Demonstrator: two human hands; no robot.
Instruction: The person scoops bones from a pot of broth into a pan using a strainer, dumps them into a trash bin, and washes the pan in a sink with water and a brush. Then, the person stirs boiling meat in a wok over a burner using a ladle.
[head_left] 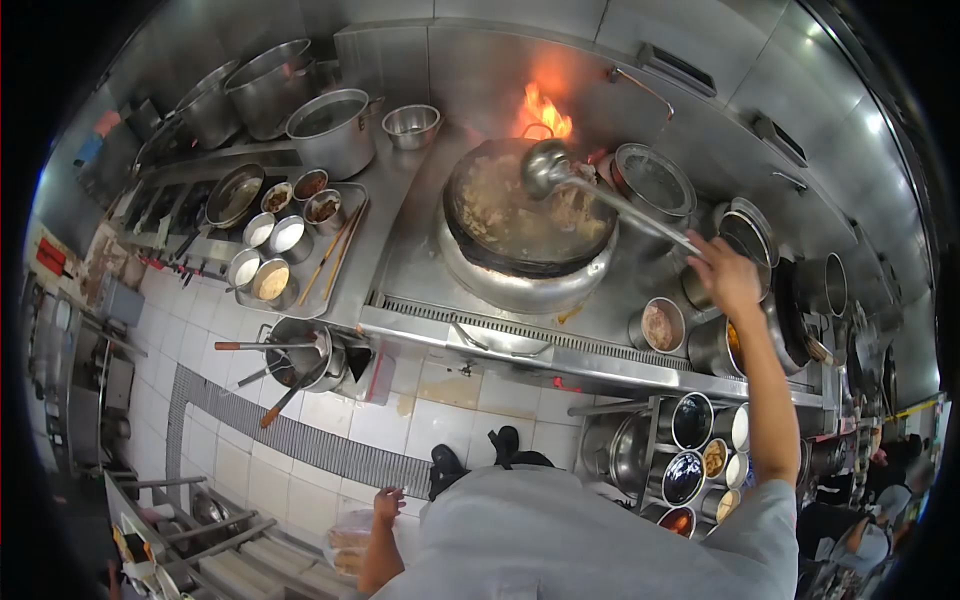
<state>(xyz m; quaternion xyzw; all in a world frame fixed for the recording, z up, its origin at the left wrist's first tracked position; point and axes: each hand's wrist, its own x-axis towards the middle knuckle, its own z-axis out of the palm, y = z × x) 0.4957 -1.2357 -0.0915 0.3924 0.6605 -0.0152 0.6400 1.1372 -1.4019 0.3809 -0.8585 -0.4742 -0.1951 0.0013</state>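
Note:
My right hand (728, 275) is closed around the handle of a long metal ladle (545, 170). The ladle's bowl hangs over a large wok (452, 225) of steaming, light-coloured chopped food (495, 205). Flames (543, 112) rise behind the wok's far rim. My left hand (388, 505) hangs low beside my body, away from the stove, with its fingers loosely apart and nothing visible in them. Below it is a clear plastic bag or tub (350, 540) with brownish food inside; I cannot tell which kind of container it is.
Left of the wok, a tray (335, 285) bears several metal cups and chopsticks. Large pots (330, 135) stand at the back left. A pot with wooden-handled tools (300, 360) sits at the counter's front. A bowl of minced food (660, 325) and several seasoning pots (692, 420) are on the right.

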